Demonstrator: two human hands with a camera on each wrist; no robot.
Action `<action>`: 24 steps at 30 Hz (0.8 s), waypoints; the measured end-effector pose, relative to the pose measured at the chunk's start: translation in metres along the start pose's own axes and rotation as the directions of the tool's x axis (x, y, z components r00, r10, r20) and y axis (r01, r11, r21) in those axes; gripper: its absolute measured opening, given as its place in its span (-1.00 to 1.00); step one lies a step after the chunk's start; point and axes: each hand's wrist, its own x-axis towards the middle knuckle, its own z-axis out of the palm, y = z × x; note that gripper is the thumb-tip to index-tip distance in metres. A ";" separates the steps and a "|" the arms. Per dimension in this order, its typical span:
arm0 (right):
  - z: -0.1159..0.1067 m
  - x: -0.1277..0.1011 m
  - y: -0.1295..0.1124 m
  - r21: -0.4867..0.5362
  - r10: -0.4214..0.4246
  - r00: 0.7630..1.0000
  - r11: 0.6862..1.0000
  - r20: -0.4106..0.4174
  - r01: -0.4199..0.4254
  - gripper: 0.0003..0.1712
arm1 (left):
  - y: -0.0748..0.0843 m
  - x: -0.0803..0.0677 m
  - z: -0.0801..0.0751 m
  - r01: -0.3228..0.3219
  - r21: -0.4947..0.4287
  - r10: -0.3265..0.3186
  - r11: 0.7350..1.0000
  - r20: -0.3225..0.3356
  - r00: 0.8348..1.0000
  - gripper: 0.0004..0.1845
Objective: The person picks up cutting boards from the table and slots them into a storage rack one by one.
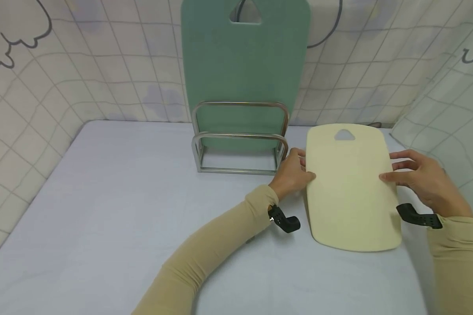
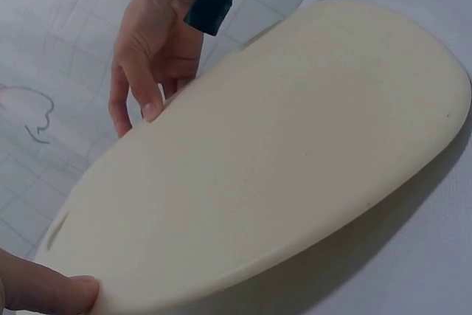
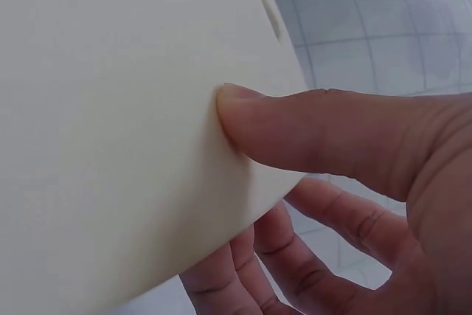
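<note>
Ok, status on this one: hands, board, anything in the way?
Left hand and right hand grip cream board by its side edges. Green board stands in rack. Front slot free.

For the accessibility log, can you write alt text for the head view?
Two hands, the left hand and the right hand, grip the side edges of a cream cutting board over a pale table. Behind, a green cutting board stands upright in a metal rack against a tiled wall.

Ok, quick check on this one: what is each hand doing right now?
Left hand: grips the left edge of the cream cutting board.
Right hand: pinches the board's right edge, thumb on top, fingers underneath.
</note>
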 end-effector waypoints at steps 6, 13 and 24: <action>-0.001 -0.003 0.000 -0.055 -0.002 1.000 0.998 0.009 0.002 -0.04 | 0.002 -0.003 -0.001 -0.016 0.007 0.015 1.000 0.011 1.000 -0.28; 0.000 -0.006 0.000 -0.049 -0.023 1.000 0.999 0.003 0.023 -0.03 | 0.004 -0.003 -0.003 -0.034 -0.025 0.034 0.999 0.014 0.999 -0.26; 0.001 -0.012 -0.002 0.062 -0.084 0.996 0.994 -0.042 0.087 -0.28 | 0.010 -0.005 -0.006 -0.089 0.056 0.088 0.995 0.014 0.996 -0.14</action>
